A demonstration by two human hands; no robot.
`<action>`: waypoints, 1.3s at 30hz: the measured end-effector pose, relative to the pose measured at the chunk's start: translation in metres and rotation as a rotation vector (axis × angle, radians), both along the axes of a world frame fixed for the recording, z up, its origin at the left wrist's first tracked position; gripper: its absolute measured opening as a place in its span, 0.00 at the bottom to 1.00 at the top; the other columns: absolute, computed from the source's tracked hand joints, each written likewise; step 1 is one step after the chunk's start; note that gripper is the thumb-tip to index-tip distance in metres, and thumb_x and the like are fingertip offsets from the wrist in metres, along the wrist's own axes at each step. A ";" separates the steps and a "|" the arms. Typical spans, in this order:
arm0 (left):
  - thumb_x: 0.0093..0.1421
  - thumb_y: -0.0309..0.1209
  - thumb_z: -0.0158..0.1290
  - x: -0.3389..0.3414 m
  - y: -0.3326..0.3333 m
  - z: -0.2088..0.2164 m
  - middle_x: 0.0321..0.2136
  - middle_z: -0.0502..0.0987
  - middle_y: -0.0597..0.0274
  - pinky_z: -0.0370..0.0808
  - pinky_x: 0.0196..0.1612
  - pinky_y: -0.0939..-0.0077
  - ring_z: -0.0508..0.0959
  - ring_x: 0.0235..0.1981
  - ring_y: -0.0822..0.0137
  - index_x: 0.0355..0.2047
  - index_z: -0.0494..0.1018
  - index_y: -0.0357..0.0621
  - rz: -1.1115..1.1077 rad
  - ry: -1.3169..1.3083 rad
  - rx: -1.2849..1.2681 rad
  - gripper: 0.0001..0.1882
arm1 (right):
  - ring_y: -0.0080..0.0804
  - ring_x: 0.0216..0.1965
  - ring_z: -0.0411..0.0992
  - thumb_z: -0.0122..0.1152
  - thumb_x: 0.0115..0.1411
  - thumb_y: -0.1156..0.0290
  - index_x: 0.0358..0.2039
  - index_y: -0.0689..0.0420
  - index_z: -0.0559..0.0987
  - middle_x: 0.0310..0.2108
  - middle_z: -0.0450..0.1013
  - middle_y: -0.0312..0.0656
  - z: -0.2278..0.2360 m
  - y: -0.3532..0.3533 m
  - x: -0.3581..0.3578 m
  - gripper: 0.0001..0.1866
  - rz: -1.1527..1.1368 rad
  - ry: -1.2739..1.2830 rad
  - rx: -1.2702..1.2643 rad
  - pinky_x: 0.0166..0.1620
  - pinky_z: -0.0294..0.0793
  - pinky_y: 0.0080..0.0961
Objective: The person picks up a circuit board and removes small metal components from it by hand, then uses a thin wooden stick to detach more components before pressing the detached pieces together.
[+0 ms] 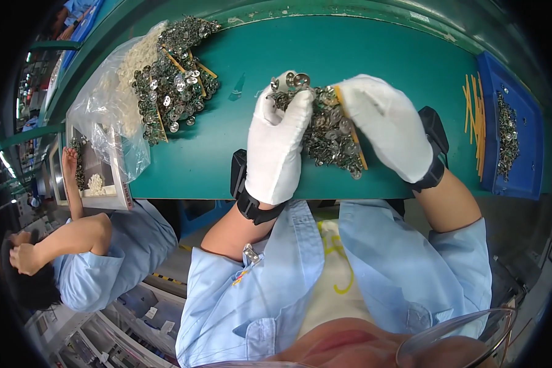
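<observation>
My left hand (275, 144), in a white glove, is curled round the left side of a dense bunch of small shiny metal parts with round, holed discs (332, 138). Its fingertips and thumb press into the upper part of the bunch. Along the right edge of the bunch runs a thin yellow stick (358, 147). My right hand (389, 122), also white-gloved, pinches this stick near its upper end; the fingertips partly hide it. The bunch is close over the green table (276, 49); whether it touches the surface I cannot tell.
A heap of similar metal parts (176, 92) with yellow sticks lies at left, against a clear plastic bag (107, 92) of pale pieces. At right, several bare yellow sticks (477, 122) lie beside a blue tray (529, 144) with loose metal parts. A co-worker (113, 257) sits at left.
</observation>
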State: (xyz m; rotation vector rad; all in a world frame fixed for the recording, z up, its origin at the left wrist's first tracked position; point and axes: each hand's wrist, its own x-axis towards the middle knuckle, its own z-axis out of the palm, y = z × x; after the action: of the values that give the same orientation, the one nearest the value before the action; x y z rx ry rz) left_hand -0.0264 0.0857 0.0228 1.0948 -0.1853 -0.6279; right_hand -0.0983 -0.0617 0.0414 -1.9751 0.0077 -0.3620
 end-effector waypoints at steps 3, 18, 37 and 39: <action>0.60 0.34 0.51 -0.001 0.001 0.001 0.39 0.68 0.65 0.67 0.43 0.83 0.68 0.39 0.77 0.53 0.58 0.39 -0.031 0.008 0.032 0.24 | 0.28 0.33 0.67 0.43 0.65 0.63 0.44 0.65 0.72 0.33 0.70 0.41 0.005 0.004 0.001 0.18 -0.044 0.160 0.027 0.40 0.66 0.23; 0.64 0.48 0.38 -0.023 0.003 -0.001 0.55 0.57 0.57 0.61 0.55 0.73 0.62 0.53 0.67 0.59 0.45 0.41 -0.141 -0.144 -0.225 0.32 | 0.63 0.50 0.59 0.55 0.51 0.57 0.50 0.69 0.64 0.50 0.58 0.63 0.001 0.032 0.008 0.32 -0.213 -0.208 -0.764 0.52 0.58 0.49; 0.60 0.22 0.45 -0.004 0.022 0.023 0.43 0.68 0.55 0.69 0.48 0.71 0.72 0.43 0.63 0.55 0.55 0.45 0.057 0.364 -0.421 0.23 | 0.54 0.49 0.64 0.49 0.52 0.67 0.42 0.66 0.71 0.44 0.69 0.50 0.027 0.027 -0.013 0.19 0.443 -0.293 -0.430 0.55 0.57 0.47; 0.58 0.20 0.45 0.002 0.020 0.019 0.44 0.68 0.54 0.70 0.48 0.72 0.72 0.43 0.63 0.54 0.57 0.44 0.076 0.201 -0.336 0.23 | 0.48 0.44 0.69 0.46 0.56 0.68 0.39 0.65 0.73 0.40 0.72 0.46 0.031 0.015 -0.021 0.16 0.319 -0.322 -0.422 0.53 0.62 0.44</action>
State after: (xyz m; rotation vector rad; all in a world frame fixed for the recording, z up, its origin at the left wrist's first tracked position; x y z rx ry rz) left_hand -0.0240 0.1054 0.0418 0.7070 -0.0713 -0.6094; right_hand -0.1190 -0.0469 0.0726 -2.2606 -0.6277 -0.4964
